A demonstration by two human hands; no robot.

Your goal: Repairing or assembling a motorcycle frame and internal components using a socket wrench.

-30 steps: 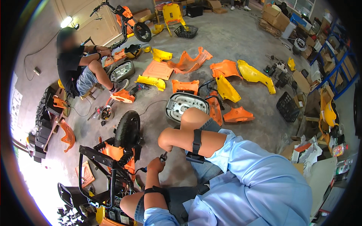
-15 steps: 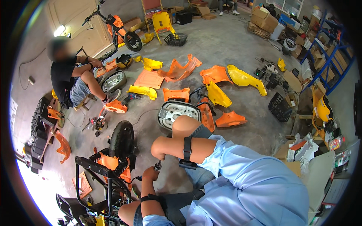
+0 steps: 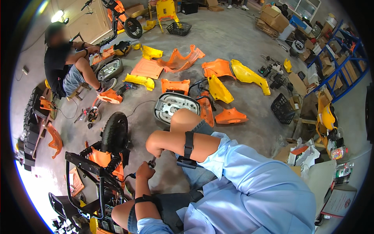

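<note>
My left hand (image 3: 145, 171) is closed around a small dark metallic part (image 3: 152, 163), whose exact kind I cannot make out. Above it, my right hand (image 3: 154, 147) is closed too, fingers pointing down at that part. A thin shaft seems to run between the right hand and the part, but it is too small to name. A dark cable (image 3: 128, 177) with a connector leads from beside my left hand toward the black scooter frame (image 3: 103, 191). That frame, with its thick tyre (image 3: 115, 132), stands to the left of my hands.
A grey seat shell (image 3: 177, 106) lies beyond my knee. Orange panels (image 3: 181, 60) and yellow panels (image 3: 250, 76) are spread over the floor. At the left, a co-worker (image 3: 58, 64) sits handling an orange part. Blue shelving (image 3: 339, 64) and a black crate (image 3: 283, 109) stand right.
The whole view has shifted, so the scene sits slightly higher and further left. Both hands stay together at the small metallic part, with little change in their grip.
</note>
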